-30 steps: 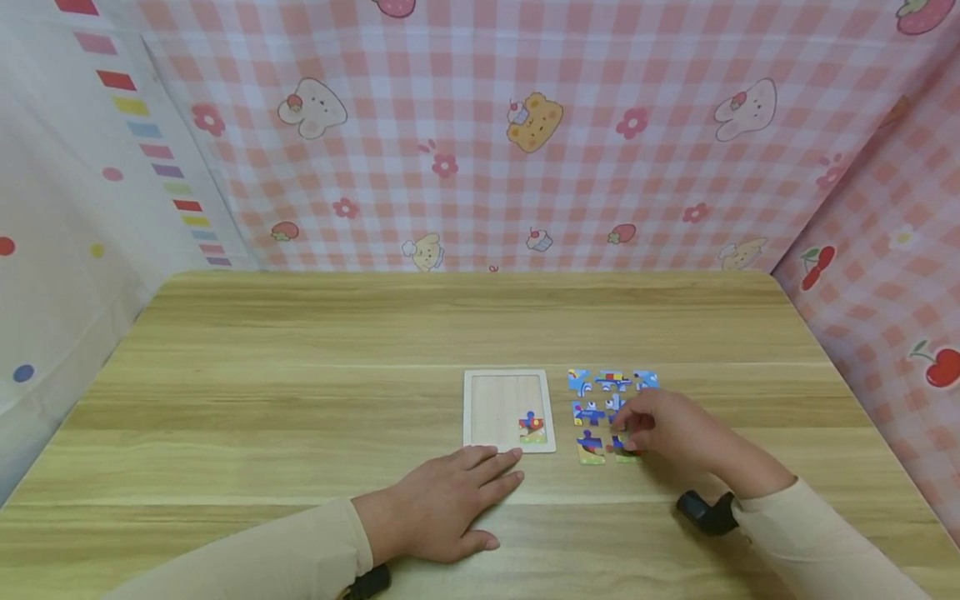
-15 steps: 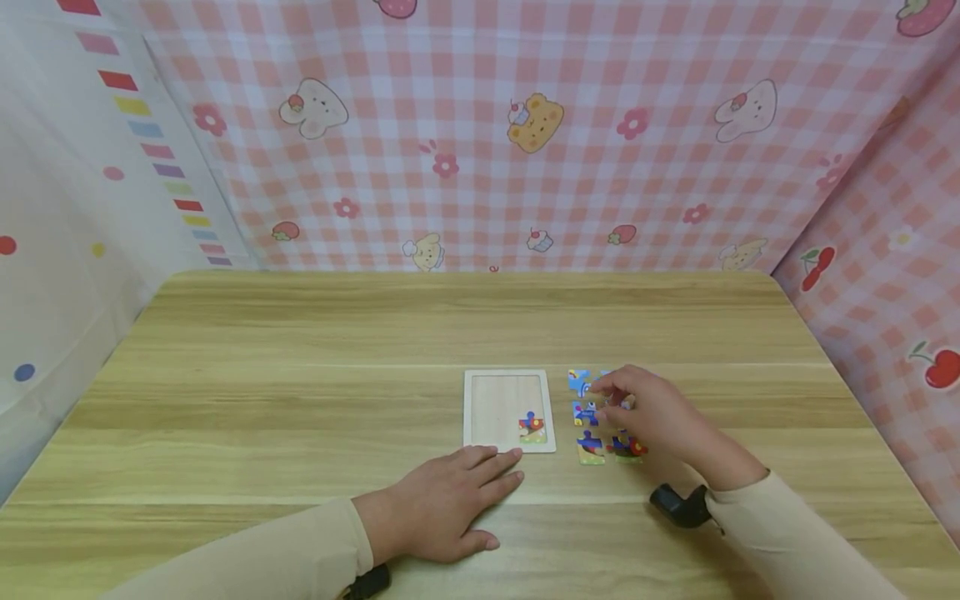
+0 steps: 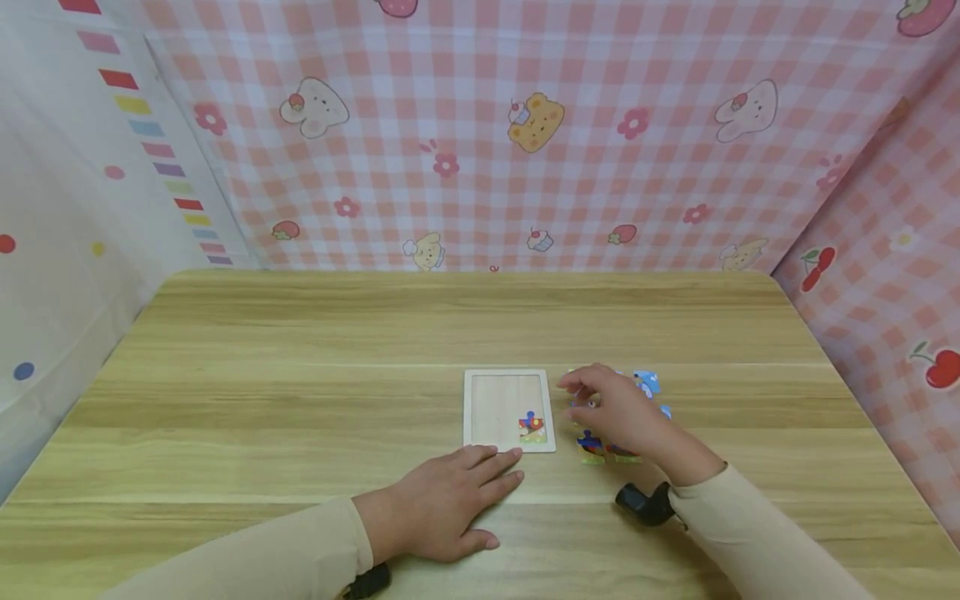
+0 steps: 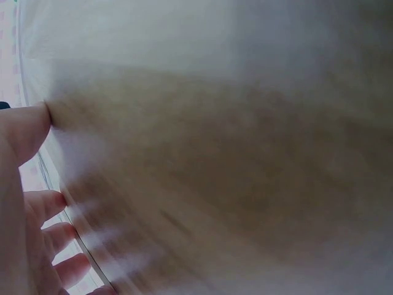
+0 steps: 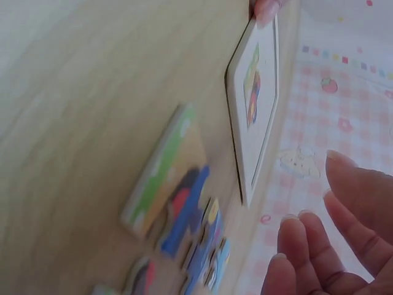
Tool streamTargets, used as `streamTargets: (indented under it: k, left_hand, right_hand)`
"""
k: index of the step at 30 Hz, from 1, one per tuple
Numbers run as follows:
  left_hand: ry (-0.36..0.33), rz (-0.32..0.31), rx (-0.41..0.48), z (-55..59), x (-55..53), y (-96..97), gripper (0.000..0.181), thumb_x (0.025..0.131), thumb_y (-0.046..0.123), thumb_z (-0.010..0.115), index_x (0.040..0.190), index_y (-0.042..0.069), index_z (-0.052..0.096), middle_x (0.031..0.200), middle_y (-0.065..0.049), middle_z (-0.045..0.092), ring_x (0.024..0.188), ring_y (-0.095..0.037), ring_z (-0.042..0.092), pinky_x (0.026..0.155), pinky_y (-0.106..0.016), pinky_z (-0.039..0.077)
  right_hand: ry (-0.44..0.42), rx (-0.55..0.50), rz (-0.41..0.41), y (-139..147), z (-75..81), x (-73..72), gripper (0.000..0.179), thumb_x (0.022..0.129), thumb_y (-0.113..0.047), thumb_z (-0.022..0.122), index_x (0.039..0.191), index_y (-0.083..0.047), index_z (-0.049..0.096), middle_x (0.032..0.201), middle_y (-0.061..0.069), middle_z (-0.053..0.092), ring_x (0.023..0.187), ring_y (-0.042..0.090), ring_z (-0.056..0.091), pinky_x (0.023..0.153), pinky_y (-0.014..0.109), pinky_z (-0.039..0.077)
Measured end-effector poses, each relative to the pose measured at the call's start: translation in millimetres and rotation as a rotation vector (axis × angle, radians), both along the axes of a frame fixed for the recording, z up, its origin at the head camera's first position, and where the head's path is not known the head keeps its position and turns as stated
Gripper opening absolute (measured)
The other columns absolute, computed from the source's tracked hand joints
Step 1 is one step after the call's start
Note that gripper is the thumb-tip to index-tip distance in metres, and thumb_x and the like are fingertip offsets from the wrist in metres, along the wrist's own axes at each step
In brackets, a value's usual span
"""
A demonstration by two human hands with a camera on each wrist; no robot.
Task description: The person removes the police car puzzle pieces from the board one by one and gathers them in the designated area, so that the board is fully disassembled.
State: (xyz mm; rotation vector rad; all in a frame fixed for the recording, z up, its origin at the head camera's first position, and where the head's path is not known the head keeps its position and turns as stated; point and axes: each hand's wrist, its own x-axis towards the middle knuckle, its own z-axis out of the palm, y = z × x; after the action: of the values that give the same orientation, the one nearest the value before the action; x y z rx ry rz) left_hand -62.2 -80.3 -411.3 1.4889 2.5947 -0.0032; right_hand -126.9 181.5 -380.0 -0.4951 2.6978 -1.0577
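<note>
My left hand (image 3: 442,508) lies flat on the table, fingers straight, with its fingertips at the near edge of a pale wooden puzzle frame (image 3: 468,417). One colourful jigsaw piece (image 3: 532,430) sits in the frame's lower right corner. Just right of the frame, my right hand (image 3: 622,417) hovers over the loose jigsaw pieces (image 3: 590,444) and hides several of them. In the right wrist view, a gap shows between the thumb (image 5: 362,190) and the bent fingers, with nothing visible between them. A green-edged piece (image 5: 163,150) lies nearest the frame in that view.
The wood-grain table (image 3: 300,350) extends around the frame on all sides. Behind it hangs a pink checked curtain (image 3: 480,200). A black wrist device (image 3: 643,505) juts out beneath the right sleeve. Only blurred tabletop fills most of the left wrist view.
My right hand has moved left across the loose pieces toward the frame, uncovering pieces at the right. The left hand and the frame have stayed in place.
</note>
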Motion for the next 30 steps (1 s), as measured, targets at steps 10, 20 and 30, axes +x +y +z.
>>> streamTargets:
  k: [10,20,30]
  left_hand:
    - [0.013,-0.004,-0.001,0.2,0.0,0.1,0.067,0.096,0.054,0.044,0.148,0.013,0.039,0.155,-0.006,0.032,0.136,-0.024,0.038,0.111,-0.033,0.033]
    - [0.035,-0.013,0.007,-1.6,-0.1,0.5,0.067,0.095,0.054,0.046,0.148,0.013,0.04,0.154,-0.006,0.034,0.135,-0.024,0.039,0.111,-0.033,0.033]
    - [0.044,-0.005,0.011,-3.7,0.3,0.5,0.067,0.095,0.055,0.046,0.148,0.013,0.04,0.154,-0.006,0.034,0.135,-0.024,0.039,0.11,-0.033,0.034]
  right_hand:
    - [-0.089,0.016,0.08,-17.7,-2.3,-2.2,0.029,0.084,-0.006,0.072,0.112,-0.001,0.065,0.095,0.005,0.061,0.086,0.018,0.056,0.078,0.035,0.048]
    - [-0.125,0.097,0.061,-30.9,-8.4,-5.2,0.027,0.081,-0.007,0.076,0.106,-0.001,0.067,0.083,0.003,0.057,0.076,0.015,0.05,0.07,0.029,0.045]
    - [-0.136,0.189,0.03,-41.1,-11.4,-5.7,0.024,0.079,-0.008,0.078,0.101,-0.002,0.07,0.084,0.003,0.054,0.076,0.017,0.048,0.07,0.03,0.043]
